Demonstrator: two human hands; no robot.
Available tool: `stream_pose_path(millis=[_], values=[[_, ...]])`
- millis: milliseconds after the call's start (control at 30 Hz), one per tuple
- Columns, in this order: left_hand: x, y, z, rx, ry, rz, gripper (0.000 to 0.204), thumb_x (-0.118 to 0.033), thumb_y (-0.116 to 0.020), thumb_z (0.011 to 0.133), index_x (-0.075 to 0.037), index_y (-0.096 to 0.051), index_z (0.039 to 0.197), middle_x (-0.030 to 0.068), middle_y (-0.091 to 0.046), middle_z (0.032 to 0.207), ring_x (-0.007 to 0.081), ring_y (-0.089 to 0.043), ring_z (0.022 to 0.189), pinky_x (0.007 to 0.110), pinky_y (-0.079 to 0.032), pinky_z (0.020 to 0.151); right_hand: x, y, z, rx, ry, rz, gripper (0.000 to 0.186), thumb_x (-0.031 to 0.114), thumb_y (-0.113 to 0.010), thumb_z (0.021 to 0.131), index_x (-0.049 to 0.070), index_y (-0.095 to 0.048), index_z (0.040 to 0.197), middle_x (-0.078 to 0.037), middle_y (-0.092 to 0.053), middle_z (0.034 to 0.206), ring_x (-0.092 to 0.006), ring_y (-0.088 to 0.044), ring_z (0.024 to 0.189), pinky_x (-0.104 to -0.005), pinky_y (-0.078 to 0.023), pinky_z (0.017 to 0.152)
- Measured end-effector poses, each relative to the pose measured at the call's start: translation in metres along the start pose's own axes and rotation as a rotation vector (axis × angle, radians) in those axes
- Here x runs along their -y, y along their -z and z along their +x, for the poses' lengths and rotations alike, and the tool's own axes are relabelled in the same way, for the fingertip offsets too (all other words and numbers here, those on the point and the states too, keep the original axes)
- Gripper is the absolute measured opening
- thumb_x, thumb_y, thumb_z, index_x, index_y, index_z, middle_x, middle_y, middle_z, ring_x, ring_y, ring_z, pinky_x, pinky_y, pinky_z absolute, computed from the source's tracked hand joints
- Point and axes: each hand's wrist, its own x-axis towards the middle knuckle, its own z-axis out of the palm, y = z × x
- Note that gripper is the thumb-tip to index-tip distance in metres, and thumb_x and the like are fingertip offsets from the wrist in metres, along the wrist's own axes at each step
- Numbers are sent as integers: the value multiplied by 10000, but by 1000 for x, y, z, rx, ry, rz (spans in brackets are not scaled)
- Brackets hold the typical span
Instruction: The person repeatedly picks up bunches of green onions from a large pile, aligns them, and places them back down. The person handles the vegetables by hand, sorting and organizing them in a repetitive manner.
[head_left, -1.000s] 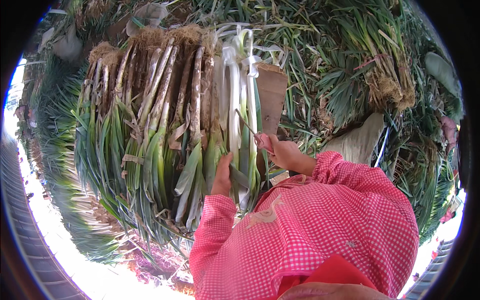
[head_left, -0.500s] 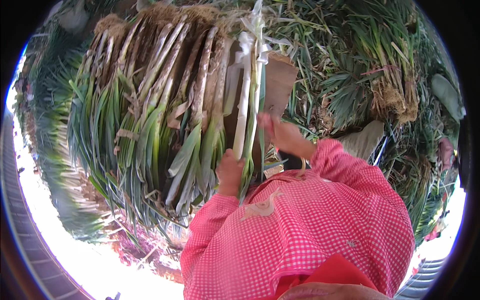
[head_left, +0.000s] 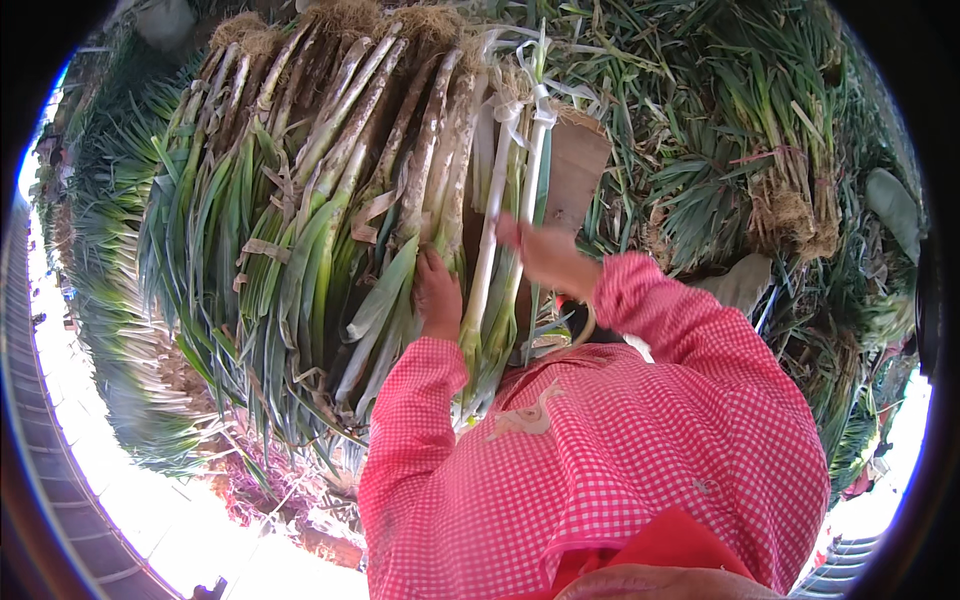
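Soil-stained leeks lie side by side, roots away from me and green leaves toward me. At the right end of this row, two cleaned white leeks lie with pale wrapping near their root ends. My left hand is at the nearest unpeeled leek, its fingers bent over the lower stalk where the leaves begin. My right hand is curled just over the white stalks. Its reddish front end is smeared, so I cannot make out what it holds.
A brown cardboard piece lies right of the white leeks. Loose green trimmings spread beyond it. A tied bundle of leeks lies at the right. More leeks are stacked along the left, and pinkish netting lies lower left.
My left hand has let go of the white leek and moved left and up to a soil-stained one. The white leek now lies beside the other. My right hand has shifted slightly left.
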Motion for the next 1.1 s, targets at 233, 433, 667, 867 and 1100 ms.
stream_pose_path(millis=[233,433,667,867,1100], values=[[-3,-13,30,329,116,-85,415,-315,-742,779,-28,-611,1050,207,-638,1069,403,-622,965,489,-517,796,-18,41,23,-88,-144,19,257,170,-478,948,17,-451,1153,-197,-642,782,-343,-655,679,-460,-517,601],[7,90,-8,397,62,-565,435,-317,-725,798,26,-650,1055,228,-677,877,377,-660,858,426,-504,761,-56,-34,-96,-84,49,31,491,178,-635,809,53,-390,1215,-230,-632,742,-430,-627,649,-522,-488,582],[-27,70,10,719,300,-1220,403,-282,-645,921,9,-593,1196,48,-654,1028,134,-584,890,284,-461,821,-70,-36,-110,-218,55,47,501,206,-604,833,61,-374,1254,-216,-617,681,-432,-604,603,-543,-445,534],[-31,-7,6,675,436,-1257,416,-333,-612,947,6,-599,1188,53,-657,1044,154,-600,907,331,-475,851,-75,-56,-136,16,-7,13,505,209,-653,780,77,-399,1195,-216,-635,726,-420,-629,663,-519,-475,581],[-26,-1,5,688,628,-1527,440,-378,-556,968,12,-613,1165,94,-658,1068,205,-627,920,353,-519,817,-67,-20,-54,-175,-4,84,287,156,-580,852,13,-460,1070,-222,-646,766,-410,-643,675,-515,-489,600]])
